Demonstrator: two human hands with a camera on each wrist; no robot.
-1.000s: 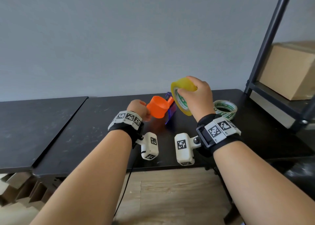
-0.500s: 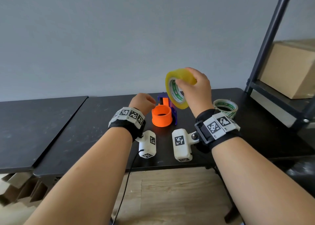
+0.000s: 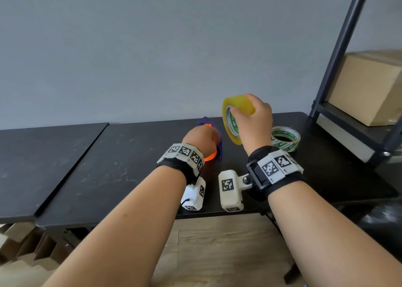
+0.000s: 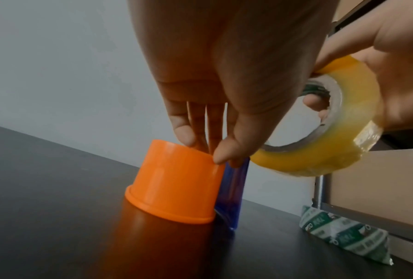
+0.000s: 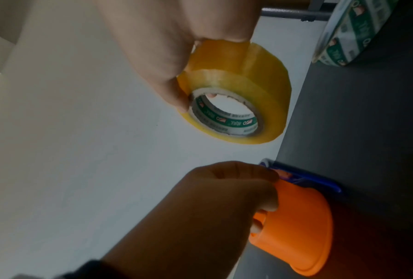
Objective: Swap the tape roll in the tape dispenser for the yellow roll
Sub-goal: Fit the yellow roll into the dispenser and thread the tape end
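Note:
The tape dispenser stands on the black table (image 3: 121,169) with its orange hub (image 4: 176,186) (image 5: 303,226) upright and its blue frame (image 4: 234,192) (image 3: 206,121) behind. My left hand (image 3: 200,141) (image 4: 205,147) grips the hub's top rim, fingers inside and thumb outside. My right hand (image 3: 252,121) holds the yellow tape roll (image 3: 233,117) (image 4: 339,136) (image 5: 238,102) in the air just right of and above the dispenser, thumb on the face and fingers through its core. No roll sits on the hub.
A clear tape roll with green print (image 3: 285,138) (image 4: 343,239) lies flat on the table to the right. A dark metal shelf frame (image 3: 339,53) holding a cardboard box (image 3: 369,90) stands at the right edge. A grey wall is close behind.
The left hand has closed over the top of the orange hub and now hides most of it. The right hand has kept the yellow roll raised, shifting it slightly right.

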